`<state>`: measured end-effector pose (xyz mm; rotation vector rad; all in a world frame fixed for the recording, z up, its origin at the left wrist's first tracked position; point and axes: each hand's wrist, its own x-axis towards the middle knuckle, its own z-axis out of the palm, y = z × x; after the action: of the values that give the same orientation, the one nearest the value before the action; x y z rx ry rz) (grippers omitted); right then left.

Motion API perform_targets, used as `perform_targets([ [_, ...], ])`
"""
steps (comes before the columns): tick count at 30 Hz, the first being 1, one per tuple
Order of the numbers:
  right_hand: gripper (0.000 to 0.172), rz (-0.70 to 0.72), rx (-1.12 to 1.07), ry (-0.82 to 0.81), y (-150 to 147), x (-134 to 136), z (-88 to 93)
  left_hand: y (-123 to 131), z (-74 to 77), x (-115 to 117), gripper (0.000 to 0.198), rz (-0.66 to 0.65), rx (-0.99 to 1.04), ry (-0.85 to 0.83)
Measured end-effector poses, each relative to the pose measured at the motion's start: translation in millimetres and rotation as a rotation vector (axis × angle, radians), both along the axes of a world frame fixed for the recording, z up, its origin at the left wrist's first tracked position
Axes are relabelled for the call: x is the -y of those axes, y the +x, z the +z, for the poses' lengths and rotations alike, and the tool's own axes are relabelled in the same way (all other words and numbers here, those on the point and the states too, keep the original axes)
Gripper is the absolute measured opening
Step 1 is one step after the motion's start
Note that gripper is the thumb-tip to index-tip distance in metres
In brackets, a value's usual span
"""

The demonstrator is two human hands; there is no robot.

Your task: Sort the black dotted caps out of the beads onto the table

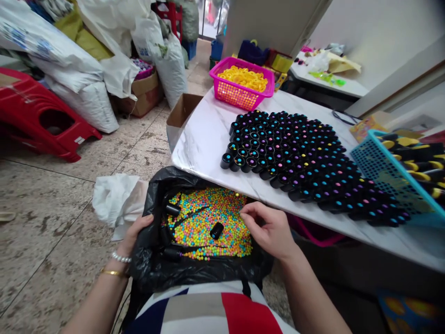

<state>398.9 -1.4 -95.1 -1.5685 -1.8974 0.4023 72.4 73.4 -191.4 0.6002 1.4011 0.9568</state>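
My left hand [134, 234] grips the left side of a black plastic bag [146, 260], its fingers partly hidden by the plastic. The bag lines a container full of small multicoloured beads [205, 208]. A short black tube [217, 230] lies on the beads, with another black tube [173, 209] at the left and a third [172, 253] at the lower left. Above the right part of the beads is my right hand [267, 227], its thumb and fingertips pinched together. Whatever may be between them cannot be made out.
Many black cups [288, 148] with coloured beads in them stand packed on the white table [198, 144]. Behind them is a pink basket [239, 95] of yellow rings; a blue basket [399, 171] stands at right. A red stool [38, 116] and white sacks [86, 102] occupy the left.
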Motion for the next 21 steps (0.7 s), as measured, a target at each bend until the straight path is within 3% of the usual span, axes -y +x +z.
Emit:
perform_targets([
  [3, 0.011, 0.094, 0.146, -0.018, -5, 9, -17.6, 1, 0.7, -1, 0.036, -0.018, 0.07, -0.071],
  [7, 0.025, 0.348, 0.437, -0.047, -22, 8, -43.0, 0, -0.3, 0, 0.029, 0.002, 0.072, -0.081],
  [10, 0.031, 0.491, 0.52, -0.087, -35, 2, -58.0, -1, 0.5, 1, 0.029, 0.0, 0.071, -0.097],
  [16, 0.049, 0.353, 0.4, -0.185, -21, -12, -62.9, -1, -2.1, 0, 0.027, 0.03, 0.069, -0.078],
  [21, 0.049, 0.422, 0.127, -0.304, -10, -17, -70.4, 2, 1.4, -3, 0.026, -0.013, 0.112, -0.089],
])
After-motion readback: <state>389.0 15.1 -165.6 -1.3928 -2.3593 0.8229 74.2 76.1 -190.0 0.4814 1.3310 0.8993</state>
